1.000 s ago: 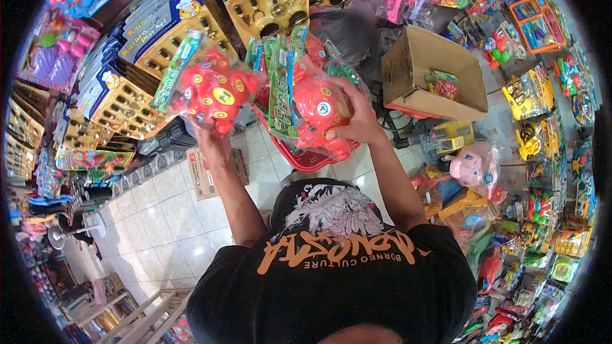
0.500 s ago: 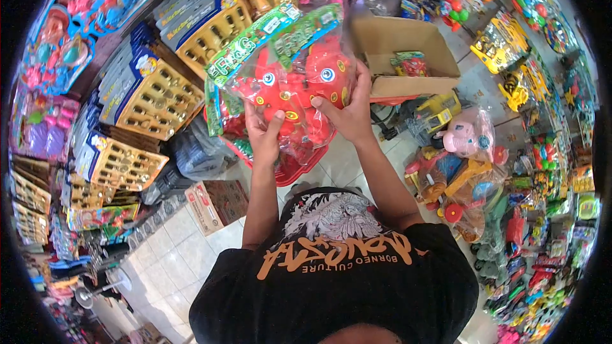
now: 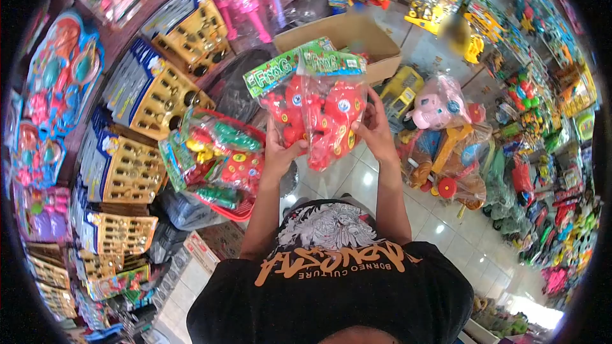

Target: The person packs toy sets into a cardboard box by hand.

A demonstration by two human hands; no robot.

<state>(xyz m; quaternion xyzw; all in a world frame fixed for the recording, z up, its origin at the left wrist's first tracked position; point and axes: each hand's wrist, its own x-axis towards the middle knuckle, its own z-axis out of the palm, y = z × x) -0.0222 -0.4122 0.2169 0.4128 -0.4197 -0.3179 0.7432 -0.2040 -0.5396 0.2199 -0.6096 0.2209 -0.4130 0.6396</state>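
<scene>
Two clear bags of red toy frogs with green header cards are between my hands, side by side and overlapping. The left frog pack [image 3: 288, 103] is gripped at its lower left side by my left hand [image 3: 282, 156], thumb in front. My right hand [image 3: 378, 132] grips the right frog pack [image 3: 339, 114] by its right edge, thumb pressed on the front. Both packs hang upright before an open cardboard box [image 3: 382, 60], hiding part of it. To the left, a red basket [image 3: 244, 212] holds several more packs with red, green and yellow toys.
Kitchen playset cards [image 3: 134, 169] stand in rows along the left. A bagged pink toy [image 3: 440, 105] and other bagged toys [image 3: 449, 162] lie on the right, near a yellow toy vehicle [image 3: 403, 89]. Hanging toy packs line the right side.
The view has turned, and the two frog packs have moved away from above the red basket, towards the cardboard box. More of the basket's contents now show. Both hands keep their hold.
</scene>
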